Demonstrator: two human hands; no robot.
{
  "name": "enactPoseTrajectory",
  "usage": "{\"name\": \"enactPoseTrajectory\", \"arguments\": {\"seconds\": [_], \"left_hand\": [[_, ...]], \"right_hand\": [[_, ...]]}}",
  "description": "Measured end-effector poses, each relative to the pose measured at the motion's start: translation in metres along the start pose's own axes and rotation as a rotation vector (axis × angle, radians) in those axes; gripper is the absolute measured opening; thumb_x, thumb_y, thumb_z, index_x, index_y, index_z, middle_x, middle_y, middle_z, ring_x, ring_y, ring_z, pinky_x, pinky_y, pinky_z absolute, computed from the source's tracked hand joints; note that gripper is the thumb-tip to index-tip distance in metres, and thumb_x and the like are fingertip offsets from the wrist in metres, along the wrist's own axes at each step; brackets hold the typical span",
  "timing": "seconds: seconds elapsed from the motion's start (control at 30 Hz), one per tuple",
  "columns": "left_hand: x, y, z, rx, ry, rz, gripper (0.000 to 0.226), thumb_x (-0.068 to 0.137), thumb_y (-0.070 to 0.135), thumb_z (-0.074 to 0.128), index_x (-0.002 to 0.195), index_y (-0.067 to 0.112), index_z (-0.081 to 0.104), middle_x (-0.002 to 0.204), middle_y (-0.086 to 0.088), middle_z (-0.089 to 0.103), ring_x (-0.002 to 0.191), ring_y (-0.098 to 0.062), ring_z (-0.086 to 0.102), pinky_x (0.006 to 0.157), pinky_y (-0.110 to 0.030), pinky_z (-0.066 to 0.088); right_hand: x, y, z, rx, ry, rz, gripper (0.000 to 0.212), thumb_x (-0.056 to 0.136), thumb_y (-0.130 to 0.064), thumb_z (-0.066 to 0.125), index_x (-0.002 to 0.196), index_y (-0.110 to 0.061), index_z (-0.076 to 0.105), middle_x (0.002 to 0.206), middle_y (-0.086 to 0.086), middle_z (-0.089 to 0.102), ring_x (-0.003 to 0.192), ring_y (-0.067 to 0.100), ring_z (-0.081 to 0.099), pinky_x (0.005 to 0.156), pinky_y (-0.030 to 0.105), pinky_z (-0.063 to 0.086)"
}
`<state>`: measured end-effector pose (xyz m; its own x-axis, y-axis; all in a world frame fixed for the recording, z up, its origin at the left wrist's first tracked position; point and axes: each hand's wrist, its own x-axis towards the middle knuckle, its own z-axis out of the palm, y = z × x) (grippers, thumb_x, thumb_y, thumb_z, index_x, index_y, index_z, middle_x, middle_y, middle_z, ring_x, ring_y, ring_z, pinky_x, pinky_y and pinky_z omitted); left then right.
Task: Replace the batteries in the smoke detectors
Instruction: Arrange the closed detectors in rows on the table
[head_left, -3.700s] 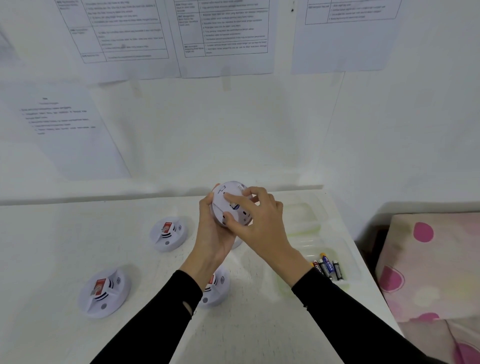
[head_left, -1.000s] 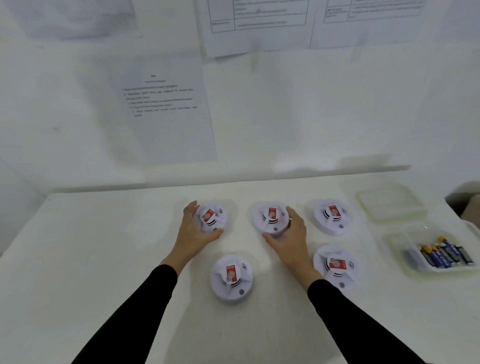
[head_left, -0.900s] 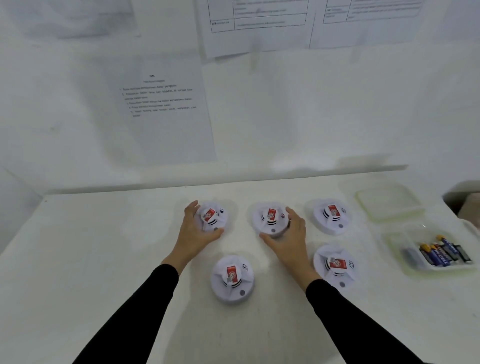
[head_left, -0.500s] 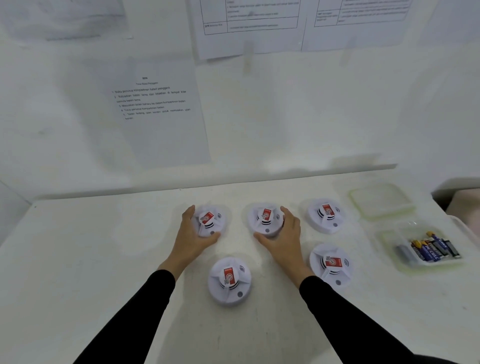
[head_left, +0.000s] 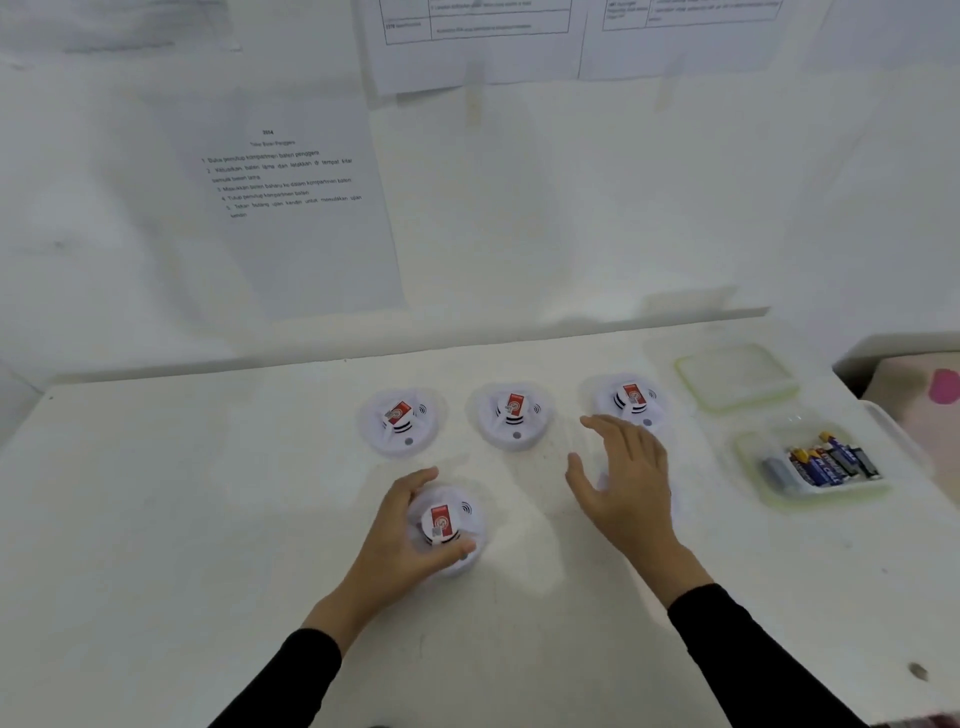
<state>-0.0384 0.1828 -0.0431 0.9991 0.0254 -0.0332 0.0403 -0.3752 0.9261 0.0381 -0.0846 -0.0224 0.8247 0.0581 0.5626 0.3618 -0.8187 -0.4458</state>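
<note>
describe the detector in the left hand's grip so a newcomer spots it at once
On the white table, three smoke detectors form a back row near the wall. The front-left smoke detector lies in front of that row, below the gap between its left and middle units. Unlike every other, it has the left hand curled round its rim.

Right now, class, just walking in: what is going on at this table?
A person in black sleeves works at a white table. The left hand grips the front detector, label up. The right hand hovers open to its right, holding nothing. A back row of detectors sits behind, and a clear tub of batteries stands at the far right by its lid.
</note>
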Motion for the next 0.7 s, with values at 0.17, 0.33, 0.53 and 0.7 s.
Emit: {"name": "enactPoseTrajectory", "arguments": {"seconds": [0.17, 0.33, 0.53, 0.7], "left_hand": [[-0.003, -0.006, 0.002, 0.027, -0.039, 0.009, 0.091, 0.058, 0.045, 0.090, 0.135, 0.032, 0.044, 0.135, 0.015, 0.050, 0.128, -0.007, 0.049, 0.105, -0.036, 0.047], [-0.005, -0.011, 0.005, 0.058, -0.013, 0.065, 0.092, 0.058, 0.042, 0.091, 0.136, 0.030, 0.045, 0.137, 0.014, 0.051, 0.130, -0.010, 0.049, 0.107, -0.040, 0.045], [-0.006, -0.005, 0.008, 0.090, 0.007, 0.061, 0.089, 0.057, 0.048, 0.088, 0.134, 0.035, 0.045, 0.134, 0.016, 0.051, 0.127, -0.006, 0.050, 0.105, -0.031, 0.044], [-0.009, 0.002, 0.008, 0.110, 0.027, 0.081, 0.087, 0.057, 0.049, 0.087, 0.132, 0.039, 0.045, 0.137, 0.014, 0.051, 0.128, -0.005, 0.049, 0.106, -0.035, 0.047]], "right_hand": [[-0.037, 0.030, -0.024, -0.064, 0.011, 0.130, 0.055, 0.076, -0.050, 0.060, 0.120, -0.017, 0.060, 0.131, 0.002, 0.056, 0.119, 0.024, 0.053, 0.101, 0.041, 0.037], [-0.063, 0.042, -0.030, 0.140, -0.169, 0.292, 0.084, 0.067, -0.052, 0.072, 0.138, -0.029, 0.036, 0.151, 0.002, 0.034, 0.131, 0.023, 0.043, 0.100, 0.046, 0.040], [-0.062, 0.044, -0.031, 0.168, -0.161, 0.355, 0.087, 0.065, -0.052, 0.081, 0.136, -0.024, 0.038, 0.138, -0.002, 0.050, 0.124, 0.022, 0.051, 0.100, 0.047, 0.044], [-0.052, 0.044, -0.038, 0.148, -0.204, 0.376, 0.092, 0.063, -0.059, 0.079, 0.138, -0.024, 0.038, 0.131, -0.017, 0.046, 0.121, 0.009, 0.046, 0.101, 0.028, 0.027]]}}
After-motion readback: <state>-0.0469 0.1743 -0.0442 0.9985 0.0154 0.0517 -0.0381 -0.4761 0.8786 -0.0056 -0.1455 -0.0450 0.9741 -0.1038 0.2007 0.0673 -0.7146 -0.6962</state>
